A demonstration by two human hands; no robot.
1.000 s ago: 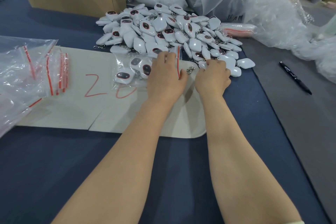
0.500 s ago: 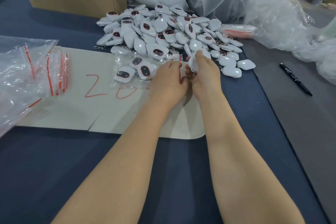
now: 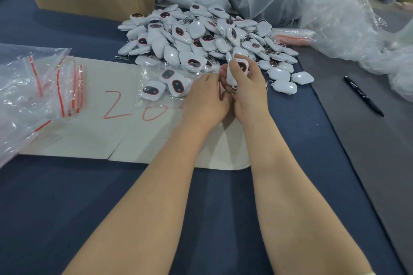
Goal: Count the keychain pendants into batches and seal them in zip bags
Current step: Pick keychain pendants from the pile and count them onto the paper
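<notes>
In zip bag (image 3: 144, 72), three pendants (image 3: 177, 87); right hand (image 3: 250, 94) grips fourth pendant (image 3: 230, 77).

Bare forearms stretched forward side by side, left hand (image 3: 205, 100) knuckles up, fingertips pinching the zip bag (image 3: 148, 73), right hand (image 3: 249, 94) touching it, thumb and fingers gripping a pendant (image 3: 229, 76)

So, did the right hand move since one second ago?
Yes. The right hand shifted slightly left, away from the pen, toward the bag, and now holds a pendant.
</notes>
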